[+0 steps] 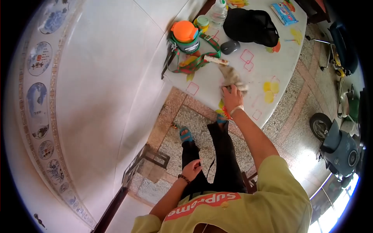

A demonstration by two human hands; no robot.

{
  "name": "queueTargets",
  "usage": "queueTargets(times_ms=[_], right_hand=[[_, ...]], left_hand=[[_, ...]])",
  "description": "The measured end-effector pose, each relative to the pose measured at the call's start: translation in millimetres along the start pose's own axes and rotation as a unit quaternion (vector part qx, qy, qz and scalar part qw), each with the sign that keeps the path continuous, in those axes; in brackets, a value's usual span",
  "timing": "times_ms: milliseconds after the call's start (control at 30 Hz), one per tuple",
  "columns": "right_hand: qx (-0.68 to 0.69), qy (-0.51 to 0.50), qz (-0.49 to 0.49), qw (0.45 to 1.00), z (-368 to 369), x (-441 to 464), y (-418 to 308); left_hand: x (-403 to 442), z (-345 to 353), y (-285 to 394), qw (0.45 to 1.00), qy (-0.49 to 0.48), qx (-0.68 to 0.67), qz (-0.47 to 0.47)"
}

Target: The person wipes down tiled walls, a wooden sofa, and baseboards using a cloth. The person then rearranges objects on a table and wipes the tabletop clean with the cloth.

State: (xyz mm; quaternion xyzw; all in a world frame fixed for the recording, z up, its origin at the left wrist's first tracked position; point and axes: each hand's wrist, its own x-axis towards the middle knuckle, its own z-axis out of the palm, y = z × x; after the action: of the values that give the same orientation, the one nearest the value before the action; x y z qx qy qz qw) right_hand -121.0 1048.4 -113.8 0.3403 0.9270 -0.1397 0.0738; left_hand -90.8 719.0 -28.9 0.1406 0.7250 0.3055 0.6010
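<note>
Near the edge of the table point(211, 83), the right hand point(233, 99) lies upon a crumpled cloth point(233, 79), its fingers a little bent; whether they grip or only press, I cannot tell. The left hand point(192, 170) is by the thigh point(199, 183), fingers curled, and I cannot see if something is inside. In my judgement, a wide push of the cloth could knock the narrow packet point(216, 60) at its far end, or catch the strap point(212, 41) and tip the orange-lidded bottle point(185, 32).

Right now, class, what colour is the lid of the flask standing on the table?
The lid is bright orange; it shows best in the head view.
</note>
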Motion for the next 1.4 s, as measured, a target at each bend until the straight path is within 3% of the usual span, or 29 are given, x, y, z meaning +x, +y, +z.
queueTargets(times_ms=[33, 100, 233, 367, 433, 533, 800, 900, 967, 1033, 1067, 1267, 1333, 1400], right_hand=[[-0.038, 0.039, -0.045, 0.998, 5, 8, -6], [-0.033, 0.024, -0.06, 0.997, -6, 17, -11], [-0.044, -0.014, -0.108, 0.993, -12, 9, -2], [-0.057, -0.004, -0.125, 0.991, -8, 15, 0], [-0.063, 0.014, -0.119, 0.991, -3, 27, 3], [-0.06, 0.036, -0.045, 0.997, 0, 36, -12], [-0.09, -0.061, -0.153, 0.982, 0, -41, 1], [-0.06, -0.059, -0.205, 0.975, -8, -37, 13], [-0.12, -0.063, -0.205, 0.969, -17, -3, 22], [-0.135, -0.148, -0.076, 0.977, -40, 45, 31], [-0.177, -0.071, -0.044, 0.981, -39, 56, 49], [-0.178, -0.046, 0.264, 0.947, -72, 91, 144], [-0.179, -0.069, 0.253, 0.948, -66, 73, 152], [-0.201, -0.08, 0.183, 0.959, -48, 38, 148]], left_hand=[[-1, -2, -9, 1.0, 0.001, -0.003, -0.006], [-8, -5, -37, 0.996, 0.057, 0.05, -0.046], [-22, -18, -57, 0.986, 0.058, 0.083, -0.133], [-27, -26, -59, 0.986, 0.071, 0.081, -0.13], [-27, -24, -56, 0.991, 0.08, 0.065, -0.081], [-20, -27, -43, 0.991, 0.058, 0.065, -0.103], [-20, -21, -46, 0.992, 0.03, 0.062, -0.108], [-17, -29, -42, 0.993, 0.054, 0.053, -0.092], [-13, -34, -40, 0.987, 0.062, 0.099, -0.107], [-9, -32, -40, 0.986, 0.069, 0.101, -0.11], [-8, -32, -39, 0.986, 0.079, 0.1, -0.11], [5, -17, -22, 0.99, 0.038, 0.091, -0.1], [10, -12, -16, 0.991, 0.034, 0.085, -0.098], [15, -12, -8, 0.99, 0.02, 0.099, -0.094]])
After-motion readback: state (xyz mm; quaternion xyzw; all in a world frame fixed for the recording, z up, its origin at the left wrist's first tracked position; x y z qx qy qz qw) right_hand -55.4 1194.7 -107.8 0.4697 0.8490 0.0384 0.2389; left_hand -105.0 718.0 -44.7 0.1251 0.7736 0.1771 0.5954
